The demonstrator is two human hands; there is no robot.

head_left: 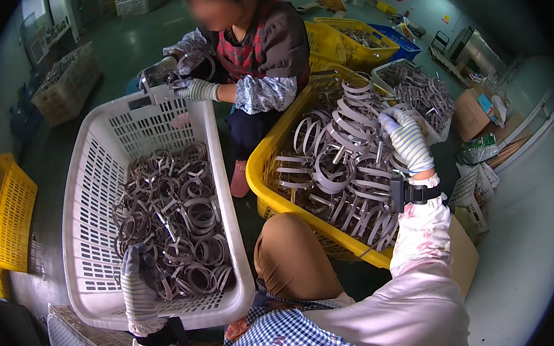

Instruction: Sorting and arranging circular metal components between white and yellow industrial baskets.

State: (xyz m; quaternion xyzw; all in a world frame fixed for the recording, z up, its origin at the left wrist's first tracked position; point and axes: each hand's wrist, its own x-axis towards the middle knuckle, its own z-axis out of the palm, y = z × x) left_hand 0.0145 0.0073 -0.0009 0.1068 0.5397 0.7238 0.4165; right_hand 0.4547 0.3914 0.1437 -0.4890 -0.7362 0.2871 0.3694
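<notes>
My left hand (136, 284), in a striped glove with dark fingertips, reaches into the near end of a white slotted basket (93, 223). Its fingers are bent together at a metal ring clamp, partly hidden by the glove. Loose grey metal ring clamps (188, 224) lie heaped in this basket. Over on the right, my right hand (407, 139), gloved alike, curls its fingers at the edge of a tall pile of larger ring clamps (352, 130) in a yellow basket (263, 195). The fingertips close on a clamp there, though the contact is partly hidden.
Across from me a person (253, 60) sits with gloved hands holding a dark ring at the white basket's far rim. Behind the pile stand a grey crate (446, 135) of clamps and a blue crate (398, 42). Yellow baskets (13, 214) stand at left, a cardboard box (473, 117) at right.
</notes>
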